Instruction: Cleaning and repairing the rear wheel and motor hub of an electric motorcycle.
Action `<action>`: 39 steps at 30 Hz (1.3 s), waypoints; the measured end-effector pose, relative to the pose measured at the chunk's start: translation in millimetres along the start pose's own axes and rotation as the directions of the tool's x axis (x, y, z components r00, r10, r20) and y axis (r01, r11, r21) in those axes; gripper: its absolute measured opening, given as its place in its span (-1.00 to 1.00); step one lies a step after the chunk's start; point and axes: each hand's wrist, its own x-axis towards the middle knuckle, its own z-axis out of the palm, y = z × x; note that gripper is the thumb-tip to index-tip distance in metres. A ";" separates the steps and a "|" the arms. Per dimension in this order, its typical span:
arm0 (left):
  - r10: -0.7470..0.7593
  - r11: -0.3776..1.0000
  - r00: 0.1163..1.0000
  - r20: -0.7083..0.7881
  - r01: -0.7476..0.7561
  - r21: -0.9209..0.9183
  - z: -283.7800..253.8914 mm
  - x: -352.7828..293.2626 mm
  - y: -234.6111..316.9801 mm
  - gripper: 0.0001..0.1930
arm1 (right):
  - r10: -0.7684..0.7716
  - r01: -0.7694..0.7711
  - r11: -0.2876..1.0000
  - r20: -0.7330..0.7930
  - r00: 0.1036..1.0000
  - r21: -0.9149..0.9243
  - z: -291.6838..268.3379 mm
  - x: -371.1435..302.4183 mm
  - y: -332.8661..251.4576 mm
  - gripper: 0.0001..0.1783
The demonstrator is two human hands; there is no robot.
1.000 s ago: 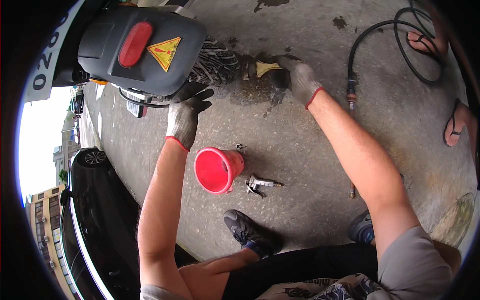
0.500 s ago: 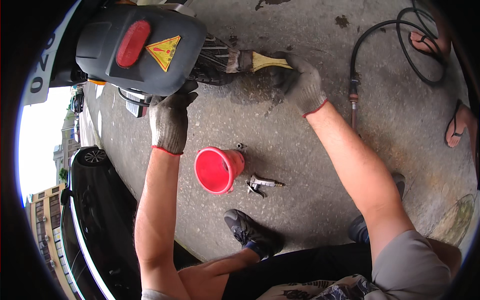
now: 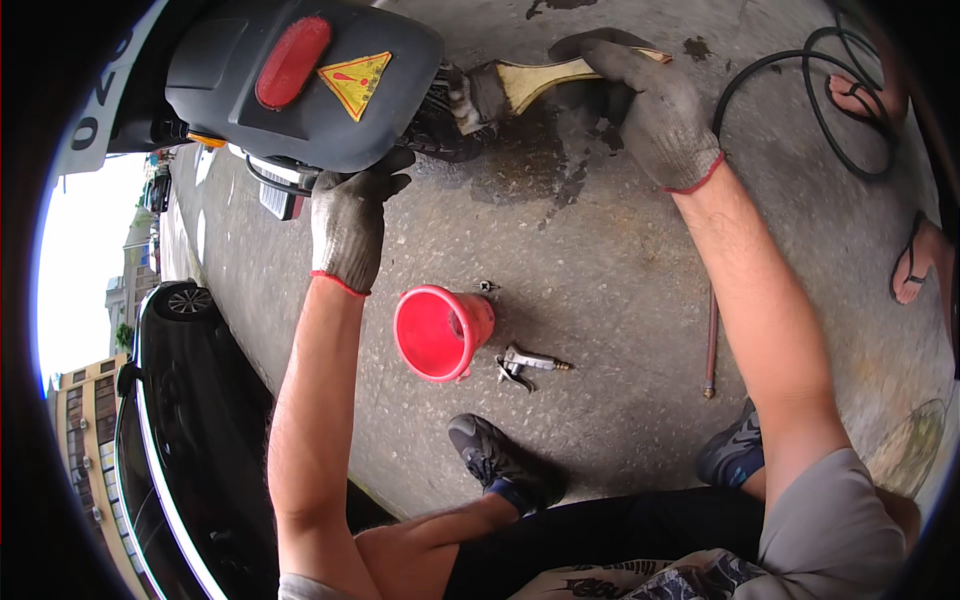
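Observation:
A flat paintbrush (image 3: 540,80) with a pale wooden handle is gripped in my right hand (image 3: 665,110), which wears a grey knit glove with dark-coated fingers. Its wet bristles press against the dark tyre (image 3: 445,125), partly hidden behind a black plastic rear mudguard (image 3: 230,90). On the mudguard are a red reflector (image 3: 293,63) and a yellow warning triangle (image 3: 355,85). My left hand (image 3: 348,220), gloved likewise, is closed on the mudguard's lower edge; some of its fingertips are hidden behind it.
A red bucket (image 3: 435,335) stands on the concrete near a metal spray gun (image 3: 530,365). A black hose (image 3: 770,65) coils at the far right, by another person's sandalled feet (image 3: 860,95). A black car (image 3: 195,430) is at the left. Wet patches mark the ground under the tyre.
My right hand has moved to the right and slightly up with the paintbrush, whose bristles stay at the tyre. My left hand keeps its hold; the view has shifted slightly.

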 end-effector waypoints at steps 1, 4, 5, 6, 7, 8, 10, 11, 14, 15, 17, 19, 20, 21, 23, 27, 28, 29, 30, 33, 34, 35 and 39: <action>0.005 0.999 1.000 0.029 -0.004 -0.045 -1.8 0.2 -1.0 -0.66 | 0.022 -0.018 0.994 0.034 0.999 -0.108 3.6 -7.4 -9.4 -0.68; 0.019 0.994 0.998 0.068 -0.011 -0.112 -7.0 -1.4 1.3 -0.66 | 0.199 -0.141 0.957 0.220 0.955 -0.254 36.3 -25.4 -16.0 -0.72; 0.026 0.991 0.995 0.092 -0.014 -0.131 -8.5 -2.5 2.7 -0.70 | 0.323 -0.226 0.915 0.271 0.907 -0.335 55.1 -33.6 -15.3 -0.71; 0.038 0.988 0.994 0.098 -0.022 -0.156 -11.7 -2.2 0.9 -0.69 | 0.318 -0.126 0.885 0.384 0.867 -0.449 75.2 -40.7 -3.2 -0.71; 0.038 0.987 0.995 0.095 -0.022 -0.162 -10.5 -0.4 -1.9 -0.69 | 0.330 -0.012 0.831 0.476 0.815 -0.556 93.1 -49.3 16.8 -0.71; 0.024 0.984 0.994 0.104 -0.005 -0.180 -12.8 -0.7 -1.0 -0.67 | 0.268 0.164 0.765 0.539 0.799 -0.623 116.2 -63.7 36.7 -0.74; 0.029 0.978 0.991 0.134 -0.001 -0.207 -5.4 0.2 0.6 -0.65 | 0.345 0.409 0.546 0.641 0.686 -0.731 157.8 -86.6 64.4 -0.78; 0.031 0.978 0.991 0.133 -0.002 -0.209 -7.1 -0.9 1.6 -0.65 | 0.468 0.494 0.437 0.659 0.588 -0.751 179.5 -93.7 72.4 -0.78; 0.015 0.984 0.991 0.131 0.008 -0.178 -13.8 -4.2 3.0 -0.64 | 0.545 0.880 0.286 0.820 0.177 -0.380 219.7 -110.7 100.9 -0.73; 0.012 0.985 0.988 0.151 0.014 -0.171 -11.9 -4.0 4.7 -0.64 | 0.617 0.867 0.224 0.754 0.228 -0.446 232.3 -119.7 127.0 -0.72; 0.009 0.986 0.985 0.171 0.019 -0.165 -10.1 -4.2 5.1 -0.64 | 0.681 0.849 0.157 0.678 0.277 -0.504 236.2 -134.5 168.9 -0.70; 0.007 0.984 0.986 0.168 0.023 -0.176 -8.9 -4.6 5.4 -0.63 | 0.712 0.864 0.111 0.646 0.275 -0.490 233.3 -140.2 181.8 -0.71; 0.009 0.984 0.986 0.169 0.022 -0.178 -10.7 -2.7 4.0 -0.63 | 0.727 0.857 0.101 0.625 0.284 -0.506 235.6 -143.3 178.2 -0.70; -0.005 0.988 0.984 0.178 0.032 -0.150 -12.7 0.7 2.2 -0.63 | 0.728 0.856 0.098 0.622 0.286 -0.508 235.4 -141.9 175.7 -0.70; -0.023 0.991 0.983 0.184 0.046 -0.123 -14.1 1.9 -4.2 -0.63 | 0.683 0.809 0.227 0.681 0.264 -0.542 232.6 -134.8 151.3 -0.70; -0.027 0.991 0.965 0.262 0.061 -0.121 -13.1 1.7 -16.0 -0.62 | 0.475 0.355 0.568 0.648 0.595 -0.742 159.7 -113.6 73.9 -0.73; 0.001 0.995 0.957 0.290 0.027 -0.091 -12.8 2.1 -16.2 -0.62 | 0.276 0.295 0.687 0.615 0.739 -0.663 132.9 -112.2 70.5 -0.68; 0.000 0.996 0.957 0.289 0.027 -0.088 -13.3 3.2 -17.0 -0.62 | 0.187 0.206 0.783 0.538 0.822 -0.587 112.8 -106.5 59.1 -0.72; 0.014 1.000 0.957 0.288 -0.005 -0.030 -12.8 3.5 -17.2 -0.63 | 0.132 0.155 0.823 0.450 0.883 -0.546 92.3 -99.8 46.6 -0.77; 0.039 0.999 0.964 0.261 -0.046 0.022 -11.7 3.2 -17.6 -0.67 | -0.089 0.227 0.853 0.297 0.951 -0.470 58.9 -84.5 36.7 -0.78; 0.042 0.999 0.971 0.233 -0.047 0.014 -12.2 1.1 -20.2 -0.71 | -0.209 0.273 0.907 0.221 0.953 -0.321 58.7 -80.6 27.2 -0.75; 0.038 0.999 0.971 0.236 -0.043 0.015 -9.6 -0.5 -18.3 -0.71 | -0.314 0.331 0.928 0.122 0.942 -0.170 56.5 -76.2 21.0 -0.71; 0.018 0.996 0.974 0.226 0.002 -0.089 -3.3 -0.7 -13.5 -0.71 | -0.602 0.645 0.666 0.241 0.762 -0.375 50.7 -58.7 24.5 -0.65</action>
